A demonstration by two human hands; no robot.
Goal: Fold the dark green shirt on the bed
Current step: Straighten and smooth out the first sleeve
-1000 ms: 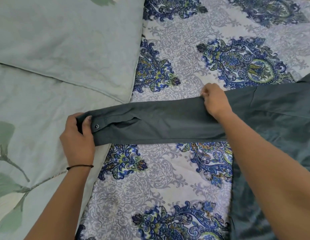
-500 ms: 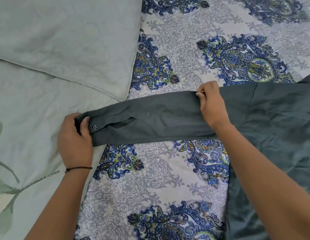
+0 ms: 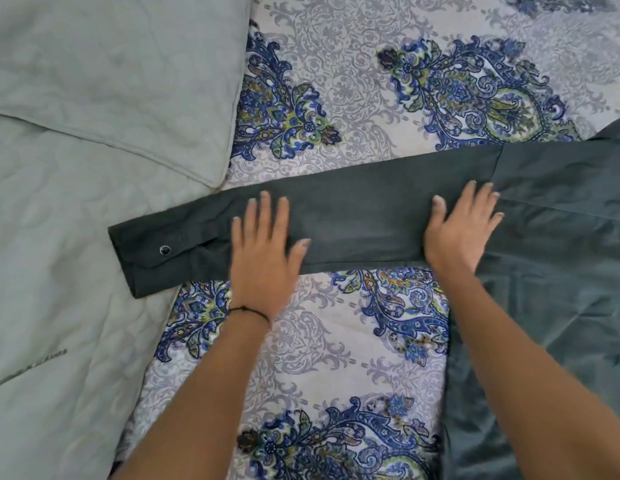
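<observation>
The dark green shirt (image 3: pixel 561 258) lies on the bed at the right, its body running off the right edge. One long sleeve (image 3: pixel 357 216) stretches flat to the left, its cuff (image 3: pixel 152 258) with a snap button resting on the pale green quilt. My left hand (image 3: pixel 263 251) lies flat, fingers spread, on the sleeve just right of the cuff. My right hand (image 3: pixel 461 226) presses flat on the sleeve near the shoulder seam. Neither hand grips the cloth.
A white bedsheet (image 3: pixel 336 341) with blue paisley print covers the middle of the bed. The pale green quilt (image 3: pixel 59 306) lies at the left, with a matching pillow (image 3: pixel 111 81) at the top left.
Both hands let go of the sleeve, which now lies flat. My left hand moved right from the cuff onto the sleeve; both palms now press down, open.
</observation>
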